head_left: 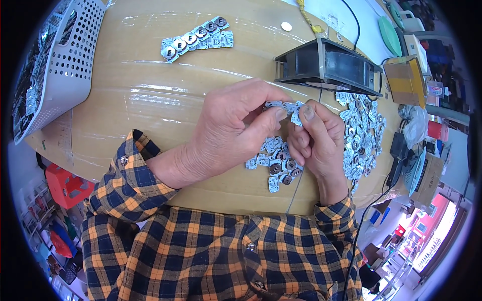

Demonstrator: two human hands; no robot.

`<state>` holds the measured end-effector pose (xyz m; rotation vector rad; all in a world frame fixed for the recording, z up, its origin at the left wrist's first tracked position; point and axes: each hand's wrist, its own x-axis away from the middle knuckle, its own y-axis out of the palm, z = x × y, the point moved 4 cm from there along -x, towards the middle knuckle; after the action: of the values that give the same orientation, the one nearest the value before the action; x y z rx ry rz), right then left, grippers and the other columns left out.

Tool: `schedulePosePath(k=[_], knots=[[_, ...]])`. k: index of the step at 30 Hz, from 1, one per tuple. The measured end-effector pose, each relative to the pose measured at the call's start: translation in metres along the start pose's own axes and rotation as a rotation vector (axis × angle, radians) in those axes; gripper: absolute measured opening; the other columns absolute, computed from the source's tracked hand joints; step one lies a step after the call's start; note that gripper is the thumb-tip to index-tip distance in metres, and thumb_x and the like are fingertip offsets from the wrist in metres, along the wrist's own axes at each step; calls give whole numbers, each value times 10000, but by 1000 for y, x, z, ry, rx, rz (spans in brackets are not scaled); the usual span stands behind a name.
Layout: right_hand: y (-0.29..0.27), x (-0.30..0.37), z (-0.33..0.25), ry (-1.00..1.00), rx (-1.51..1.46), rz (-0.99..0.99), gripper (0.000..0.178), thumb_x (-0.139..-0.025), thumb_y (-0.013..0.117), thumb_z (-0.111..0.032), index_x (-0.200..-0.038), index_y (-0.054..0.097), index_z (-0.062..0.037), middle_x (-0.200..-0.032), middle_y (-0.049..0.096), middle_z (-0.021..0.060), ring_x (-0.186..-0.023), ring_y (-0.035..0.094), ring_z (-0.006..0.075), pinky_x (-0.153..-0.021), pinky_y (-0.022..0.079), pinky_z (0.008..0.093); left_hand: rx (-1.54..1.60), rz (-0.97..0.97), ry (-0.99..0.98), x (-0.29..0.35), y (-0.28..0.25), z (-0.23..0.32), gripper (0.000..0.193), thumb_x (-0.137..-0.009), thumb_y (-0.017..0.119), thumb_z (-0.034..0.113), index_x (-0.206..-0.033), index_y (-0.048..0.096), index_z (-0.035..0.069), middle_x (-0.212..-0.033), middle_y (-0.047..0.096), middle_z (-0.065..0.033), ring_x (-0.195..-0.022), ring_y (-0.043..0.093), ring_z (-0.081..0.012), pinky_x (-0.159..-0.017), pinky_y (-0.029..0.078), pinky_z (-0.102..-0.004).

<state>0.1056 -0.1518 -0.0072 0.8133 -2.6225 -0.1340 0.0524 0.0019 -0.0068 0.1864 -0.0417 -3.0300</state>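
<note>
Both hands meet over the middle of the table, pinching a short strip of small circuit boards (284, 106), pale blue-white. My left hand (226, 123) grips its left part between thumb and forefinger. At its right end, my right hand (317, 133) has thumb and curled fingers closed on a board that hangs down. Below them lies a small pile of similar boards (273, 160), some with round dark parts, partly hidden by my right hand. A larger heap of boards (359, 135) spreads to the right. Farther off, two joined strips of boards (197, 39) lie overlapping.
A black box fan (329, 65) stands beyond my right hand, a thin cable running from it. A white perforated basket (75, 65) filled with parts is at far left. Brown cardboard (135, 105) covers the table. A white disc (286, 26) and a cardboard box (405, 80) lie farther back.
</note>
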Motion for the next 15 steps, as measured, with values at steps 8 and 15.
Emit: schedulePosePath(k=[8, 15], knots=[[1, -3, 0, 49, -79, 13, 325, -1011, 485, -251, -753, 477, -52, -535, 376, -16, -382, 314, 51, -317, 310, 210, -34, -1, -15, -2, -1, -2, 166, -907, 567, -57, -1062, 626, -54, -931, 628, -71, -769, 648, -93, -646, 556, -204], [1, -2, 0, 29, -45, 40, 324, -1008, 484, -232, -740, 471, -52, -534, 379, -14, -377, 306, 49, -321, 305, 209, -198, -48, 189, -5, -1, 8, 175, -858, 593, -84, -1023, 635, -44, -840, 621, -77, -693, 628, -107, -598, 503, -211]])
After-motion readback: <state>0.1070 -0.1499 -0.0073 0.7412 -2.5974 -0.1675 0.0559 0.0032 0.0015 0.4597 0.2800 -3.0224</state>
